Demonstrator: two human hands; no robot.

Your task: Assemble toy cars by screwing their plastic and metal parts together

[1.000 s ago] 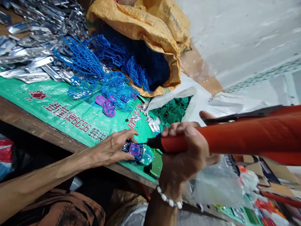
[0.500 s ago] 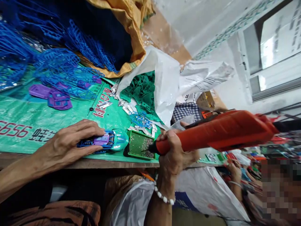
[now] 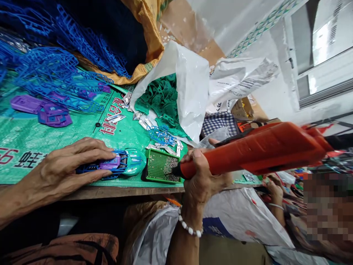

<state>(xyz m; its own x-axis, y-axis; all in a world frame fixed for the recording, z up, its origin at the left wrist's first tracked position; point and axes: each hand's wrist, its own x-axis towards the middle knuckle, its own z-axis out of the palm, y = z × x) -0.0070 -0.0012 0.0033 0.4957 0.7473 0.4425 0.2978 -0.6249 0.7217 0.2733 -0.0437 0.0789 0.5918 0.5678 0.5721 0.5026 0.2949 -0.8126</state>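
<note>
My left hand [image 3: 74, 162] grips a toy car [image 3: 134, 162] with a teal front, a purple panel and a blue frame, which rests on the green sheet. An orange-red electric screwdriver [image 3: 248, 151] is in my right hand [image 3: 200, 171], its fingers wrapped round the body near the black nose. The tip points down into a green tray [image 3: 151, 173], over small screws [image 3: 171, 167] gathered at the tray's right side. The tray sits just right of the car. Whether a screw is on the tip is too small to tell.
Blue frame parts [image 3: 49, 70] and purple panels [image 3: 53, 112] lie at the left. Behind the tray are silver strips [image 3: 116, 117] and a white bag [image 3: 193, 88] of green parts [image 3: 160, 95]. A co-worker's hand [image 3: 274, 187] is at the right. The table edge [image 3: 121, 193] runs in front.
The view has shifted slightly, so the sheet and parts appear further left. My left hand still holds the car, and the screwdriver tip stays over the screws in the tray.
</note>
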